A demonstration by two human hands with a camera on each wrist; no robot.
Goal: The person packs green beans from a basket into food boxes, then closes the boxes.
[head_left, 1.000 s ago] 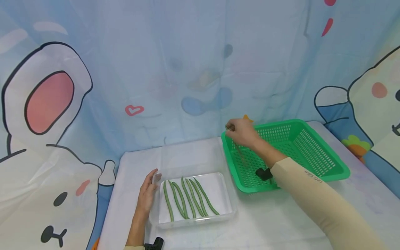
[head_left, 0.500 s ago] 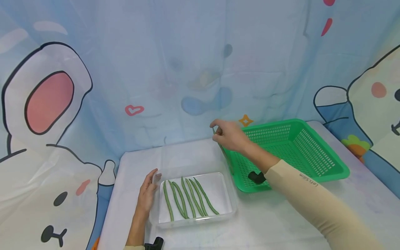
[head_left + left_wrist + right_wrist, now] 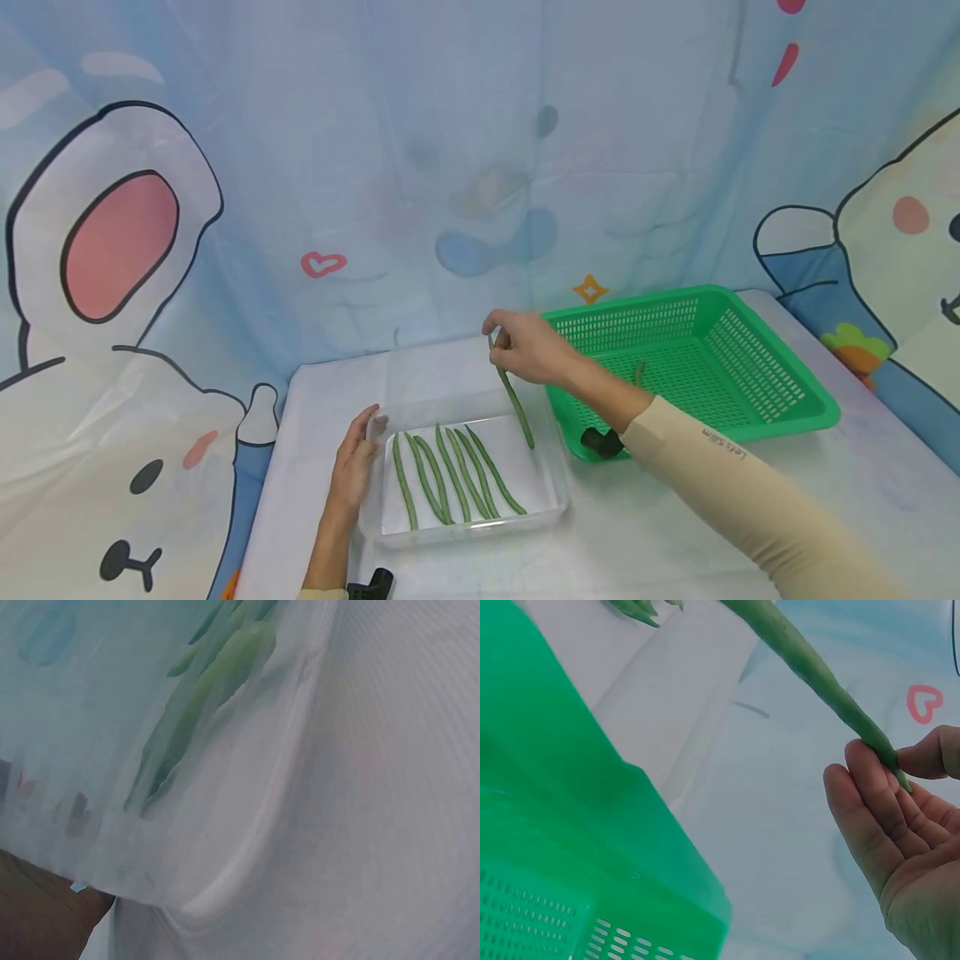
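My right hand [image 3: 528,346] pinches one end of a long green bean [image 3: 513,404] between thumb and fingers. The bean slants down, its lower end over the right part of a clear plastic container [image 3: 465,540]. Several green beans [image 3: 444,475] lie side by side in that container, left of the held one. At the container's far left corner my left hand [image 3: 354,458] grips the side, some fingers showing through the plastic. The right wrist view shows the pinched bean [image 3: 817,675] up close; the left wrist view shows mostly the container's wall [image 3: 232,870].
A green slotted basket [image 3: 813,404] stands right of the container, with a bean [image 3: 639,372] in it partly hidden by my right forearm. Behind the white-covered table [image 3: 637,533] hangs a printed blue curtain [image 3: 420,150].
My right hand has carried the bean leftward out of the basket, then lower, over the container. My left hand and the laid beans have stayed put.
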